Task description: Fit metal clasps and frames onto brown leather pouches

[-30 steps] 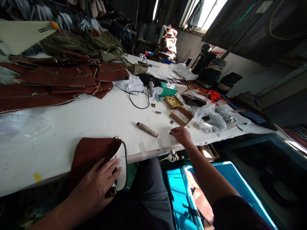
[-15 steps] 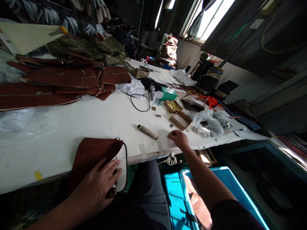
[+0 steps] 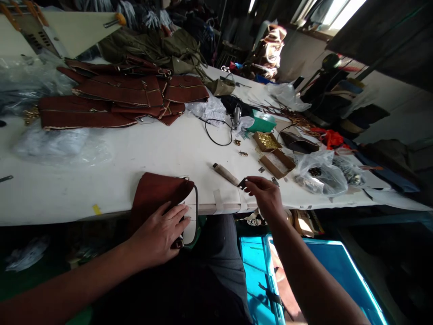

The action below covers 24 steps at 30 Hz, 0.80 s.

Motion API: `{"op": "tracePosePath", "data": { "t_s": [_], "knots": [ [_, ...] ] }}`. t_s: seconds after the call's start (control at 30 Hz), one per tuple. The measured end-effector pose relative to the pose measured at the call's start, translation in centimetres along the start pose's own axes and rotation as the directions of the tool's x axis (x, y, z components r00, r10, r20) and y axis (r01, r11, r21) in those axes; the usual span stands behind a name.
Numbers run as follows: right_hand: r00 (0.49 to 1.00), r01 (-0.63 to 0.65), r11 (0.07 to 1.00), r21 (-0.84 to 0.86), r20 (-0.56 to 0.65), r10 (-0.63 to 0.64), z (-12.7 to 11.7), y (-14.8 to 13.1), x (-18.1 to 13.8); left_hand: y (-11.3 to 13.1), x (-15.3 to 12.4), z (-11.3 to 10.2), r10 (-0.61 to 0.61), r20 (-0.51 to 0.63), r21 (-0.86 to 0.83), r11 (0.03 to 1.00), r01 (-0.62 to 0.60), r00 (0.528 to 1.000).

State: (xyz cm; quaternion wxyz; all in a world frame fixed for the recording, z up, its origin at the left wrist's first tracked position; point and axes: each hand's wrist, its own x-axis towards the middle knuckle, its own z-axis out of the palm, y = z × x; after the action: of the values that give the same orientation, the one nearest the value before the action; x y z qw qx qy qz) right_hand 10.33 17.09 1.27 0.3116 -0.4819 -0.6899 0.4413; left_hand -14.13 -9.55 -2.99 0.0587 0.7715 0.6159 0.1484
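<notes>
My left hand [image 3: 165, 230] lies with outstretched fingers over a brown leather piece [image 3: 152, 194] and the white panel [image 3: 191, 214] with dark edging beside it. Both hang partly over the table's front edge. A buckle-like metal part peeks out below that hand. Between thumb and fingers, my right hand [image 3: 265, 194] pinches a small dark plate [image 3: 242, 183], just above the tabletop. Left of the plate lies a tool handle wrapped in pale material [image 3: 226, 174]. Similar small plates [image 3: 261, 170] rest beyond my right hand.
Behind are two small cardboard boxes, one with gold-coloured bits [image 3: 268, 141], one paler inside [image 3: 277, 163]. A clear plastic bag [image 3: 324, 176] sits to the right. Brown leather pieces [image 3: 125, 97] are heaped back left. A blue crate [image 3: 324, 253] stands below the table edge.
My right hand has lifted from the tabletop with the small plate in its fingers. My left hand stays on the leather piece. The whole view has shifted.
</notes>
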Motion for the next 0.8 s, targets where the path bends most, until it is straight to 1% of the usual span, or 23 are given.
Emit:
{"op": "tracePosePath", "data": {
  "t_s": [0.03, 0.07, 0.1, 0.13, 0.17, 0.2, 0.27, 0.37, 0.5, 0.6, 0.67, 0.8],
  "knots": [
    [0.992, -0.033, 0.995, 0.091, 0.128, 0.021, 1.9, -0.7, -1.8, 0.1, 0.1, -0.2, -0.005, 0.002, 0.003, 1.000, 0.005, 1.000],
    [0.967, -0.083, 0.985, 0.150, 0.252, 0.043, 3.9, -1.2, -3.6, 0.2, 0.2, -0.5, -0.011, 0.007, 0.006, 1.000, 0.011, 1.000],
    [0.937, -0.133, 0.974, 0.184, 0.344, 0.063, 5.8, -1.4, -5.1, 0.2, 0.3, -0.7, -0.014, 0.011, 0.007, 1.000, 0.013, 1.000],
    [0.911, -0.166, 0.966, 0.197, 0.406, 0.074, 7.5, -1.5, -6.3, 0.2, 0.3, -0.8, -0.016, 0.015, 0.008, 1.000, 0.016, 1.000],
    [0.893, -0.181, 0.964, 0.196, 0.443, 0.078, 9.0, -1.3, -7.2, 0.3, 0.4, -1.0, -0.018, 0.019, 0.007, 1.000, 0.018, 1.000],
    [0.886, -0.178, 0.967, 0.185, 0.458, 0.076, 10.2, -1.1, -7.8, 0.3, 0.4, -1.0, -0.018, 0.021, 0.006, 1.000, 0.018, 1.000],
    [0.884, -0.133, 0.983, 0.130, 0.465, 0.058, 11.6, -0.5, -8.1, 0.2, 0.4, -1.1, -0.011, 0.019, 0.000, 1.000, 0.011, 1.000],
    [0.880, -0.042, 0.999, 0.010, 0.473, 0.033, 12.1, -0.3, -7.8, 0.1, 0.4, -1.1, -0.001, 0.006, -0.010, 1.000, 0.001, 1.000],
    [0.889, 0.048, 0.994, -0.094, 0.458, 0.001, 12.0, -1.1, -7.8, 0.1, 0.4, -1.2, 0.005, -0.013, -0.029, 1.000, -0.005, 1.000],
    [0.894, 0.102, 0.987, -0.126, 0.446, -0.036, 12.3, -1.5, -7.9, 0.1, 0.6, -1.4, 0.012, -0.023, -0.050, 0.999, -0.013, 1.000],
    [0.889, 0.131, 0.984, -0.124, 0.455, -0.061, 12.4, -1.4, -7.8, 0.1, 0.7, -1.7, 0.017, -0.022, -0.061, 0.998, -0.019, 1.000],
    [0.870, 0.125, 0.987, -0.106, 0.490, -0.058, 12.2, -1.3, -7.2, 0.3, 0.9, -2.1, 0.017, 0.013, -0.071, 0.997, -0.016, 1.000]
  ]
}}
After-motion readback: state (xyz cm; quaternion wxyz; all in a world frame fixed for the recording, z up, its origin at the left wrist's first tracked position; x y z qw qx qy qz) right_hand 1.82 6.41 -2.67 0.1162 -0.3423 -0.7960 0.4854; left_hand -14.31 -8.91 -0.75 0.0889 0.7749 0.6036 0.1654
